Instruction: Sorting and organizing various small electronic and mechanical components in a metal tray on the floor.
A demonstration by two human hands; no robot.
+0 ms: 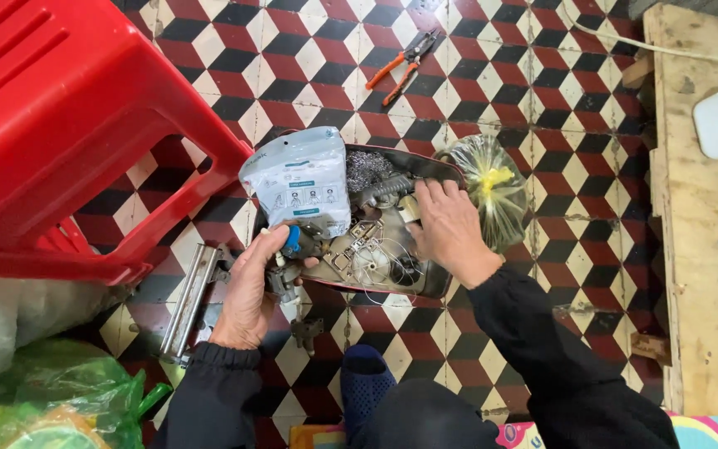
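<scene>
So there's a shallow dark metal tray full of small metal hardware [425, 284] sitting on the red, black and white tiled floor [533, 75], and both hands are at it. The left hand [251, 295] is at the tray's near-left edge, fingers [269, 249] curled shut around a small metal fitting with a blue cap [292, 241]. More of that grey metal piece hangs down just below the fingers. The right hand [450, 229] lies palm-down over the right half of the tray, its fingers [430, 193] spread loosely and pressing into the parts. Can't tell if it's actually got hold of anything under there.

Just past the left fingers, a flat grey-white plastic packet with little printed diagrams [301, 187] leans over the tray's far-left corner. Between the two hands you've got wire loops, rings and a dark ribbed spring-like piece. Right beside the right fingers, on the outer side, sits a knotted clear plastic bag with yellowish stuff inside [492, 187].

Well beyond both hands lie orange-handled pliers [400, 66]. A long metal hinge-like rail [189, 299] lies just outside the left hand, and a big red plastic stool [68, 125] stands further out that way.
</scene>
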